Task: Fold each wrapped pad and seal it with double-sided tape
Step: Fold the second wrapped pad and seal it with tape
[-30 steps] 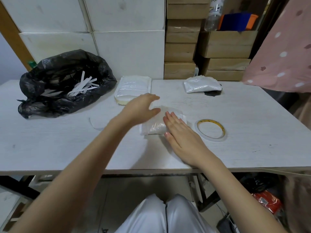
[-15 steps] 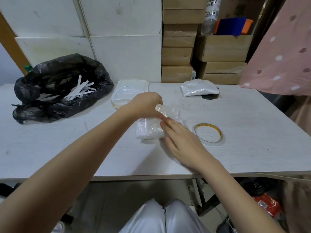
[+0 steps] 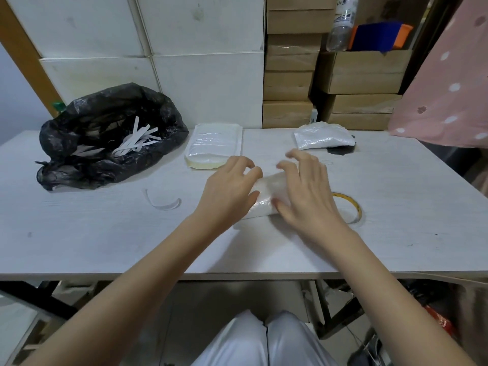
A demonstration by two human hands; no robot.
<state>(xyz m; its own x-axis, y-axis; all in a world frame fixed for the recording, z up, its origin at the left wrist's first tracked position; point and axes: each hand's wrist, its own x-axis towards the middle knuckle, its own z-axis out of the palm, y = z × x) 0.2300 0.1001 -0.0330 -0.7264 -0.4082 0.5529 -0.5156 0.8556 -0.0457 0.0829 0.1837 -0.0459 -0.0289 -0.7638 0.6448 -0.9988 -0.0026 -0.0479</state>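
Observation:
A wrapped pad (image 3: 268, 192) in clear plastic lies mid-table between my two hands. My left hand (image 3: 227, 191) grips its left end, fingers curled over the far edge and thumb at the near edge. My right hand (image 3: 306, 192) lies across the pad's right part with spread, slightly bent fingers, its thumb pressing the front edge. A roll of double-sided tape (image 3: 355, 207) lies flat just right of my right hand, partly hidden by it. A stack of flat wrapped pads (image 3: 214, 142) sits behind my left hand. One folded pad (image 3: 323, 136) rests at the back right.
A black rubbish bag (image 3: 79, 159) holding several white paper strips sits at the back left. A curved backing strip (image 3: 163, 204) lies on the white table (image 3: 105, 247) left of my hands. White and brown boxes line the wall behind. Pink dotted cloth hangs at right.
My left hand had lifted the plastic flap; now both hands have come down over the pad, the right hand shifting up and onto it, covering part of the tape roll.

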